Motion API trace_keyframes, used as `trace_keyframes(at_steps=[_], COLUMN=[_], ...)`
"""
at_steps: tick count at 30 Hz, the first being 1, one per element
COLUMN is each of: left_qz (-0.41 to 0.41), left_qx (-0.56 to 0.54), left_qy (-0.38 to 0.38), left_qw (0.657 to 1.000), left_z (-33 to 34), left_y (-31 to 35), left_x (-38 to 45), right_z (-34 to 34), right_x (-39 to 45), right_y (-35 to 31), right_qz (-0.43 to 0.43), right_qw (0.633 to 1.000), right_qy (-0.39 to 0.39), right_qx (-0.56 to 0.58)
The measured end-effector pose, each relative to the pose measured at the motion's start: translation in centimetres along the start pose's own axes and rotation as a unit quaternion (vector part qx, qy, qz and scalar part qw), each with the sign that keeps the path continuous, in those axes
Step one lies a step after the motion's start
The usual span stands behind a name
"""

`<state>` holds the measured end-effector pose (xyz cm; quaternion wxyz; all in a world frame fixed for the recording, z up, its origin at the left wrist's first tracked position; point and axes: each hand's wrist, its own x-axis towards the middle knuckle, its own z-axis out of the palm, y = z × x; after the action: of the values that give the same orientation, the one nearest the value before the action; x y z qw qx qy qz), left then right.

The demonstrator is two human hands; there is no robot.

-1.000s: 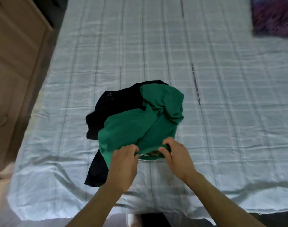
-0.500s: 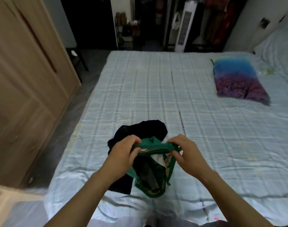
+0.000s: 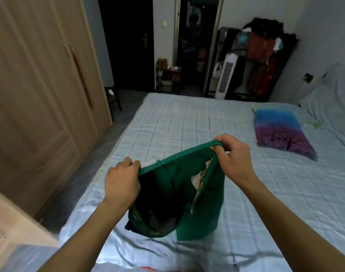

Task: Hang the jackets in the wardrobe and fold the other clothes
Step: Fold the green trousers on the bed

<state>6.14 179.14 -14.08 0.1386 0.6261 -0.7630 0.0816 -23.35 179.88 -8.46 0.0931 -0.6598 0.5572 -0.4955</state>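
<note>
A green garment (image 3: 205, 203) with a dark inside and gold trim hangs in the air over the near part of the bed (image 3: 167, 124). My left hand (image 3: 122, 179) grips its upper edge on the left. My right hand (image 3: 234, 156) pinches the same edge on the right, held higher. The garment's opening is spread between them and its lower end hangs close to the sheet. A dark garment seen earlier is hidden behind the green one.
A wooden wardrobe (image 3: 36, 95) with closed doors stands at the left. A blue and purple pillow (image 3: 279, 132) lies on the bed at the right. A clothes rack (image 3: 262, 61) and a white tower fan (image 3: 226, 77) stand beyond the bed's far end.
Both hands lifted the green garment off the bed and spread its edge apart. The view tilted up from the bed to the room.
</note>
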Motion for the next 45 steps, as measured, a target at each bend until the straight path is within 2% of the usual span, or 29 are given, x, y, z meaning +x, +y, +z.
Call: trace_keyframes(at_steps=[4, 9, 13, 15, 18, 20, 24, 29, 32, 36, 39, 43, 45], left_qz=[-0.075, -0.073, -0.041, 0.016, 0.088, 0.102, 0.084, 0.036, 0.011, 0.018, 0.028, 0.035, 0.051], left_qx=[0.041, 0.008, -0.149, -0.254, -0.442, -0.5, -0.551, -0.537, -0.526, -0.495, -0.505, -0.542, -0.529], left_qy=[-0.017, 0.006, 0.024, 0.017, -0.101, -0.166, -0.182, -0.183, -0.183, -0.221, -0.206, -0.168, -0.15], left_qw=[0.996, 0.997, 0.988, 0.967, 0.887, 0.844, 0.81, 0.823, 0.83, 0.84, 0.838, 0.823, 0.834], left_z=[-2.6, -6.3, -8.2, -9.3, -12.0, -13.2, -13.9, -13.7, -13.4, -13.2, -12.9, -12.4, -12.5], left_y=[-1.8, -1.4, -2.4, -2.7, -2.0, -2.3, -3.7, -5.1, -5.9, -6.5, -6.5, -6.7, -6.7], left_x=[1.2, 3.6, 6.1, 7.1, 7.7, 7.9, 8.0, 7.9, 8.2, 8.1, 7.9, 7.6, 7.3], right_z=[-3.0, -7.4, -9.1, -10.0, -11.8, -12.8, -13.8, -13.9, -13.5, -13.2, -12.7, -11.1, -10.6], right_x=[2.9, 6.2, 8.2, 9.2, 10.7, 11.1, 11.2, 10.7, 10.5, 10.0, 8.8, 7.2, 6.9], right_y=[0.6, 2.0, 3.2, 3.2, 3.2, 3.4, 2.8, 2.0, 2.1, 3.0, 4.0, 5.4, 5.6], right_qz=[0.012, 0.012, 0.028, 0.028, 0.023, 0.051, 0.088, 0.083, 0.059, 0.078, 0.096, -0.074, -0.08], right_qw=[1.0, 0.998, 0.998, 0.998, 0.997, 0.987, 0.955, 0.94, 0.944, 0.93, 0.919, 0.944, 0.961], right_qy=[0.028, 0.059, 0.061, 0.032, -0.044, -0.109, -0.201, -0.26, -0.288, -0.33, -0.36, -0.301, -0.251], right_qx=[-0.002, -0.018, 0.006, 0.035, 0.059, 0.103, 0.198, 0.206, 0.152, 0.141, 0.13, -0.113, -0.089])
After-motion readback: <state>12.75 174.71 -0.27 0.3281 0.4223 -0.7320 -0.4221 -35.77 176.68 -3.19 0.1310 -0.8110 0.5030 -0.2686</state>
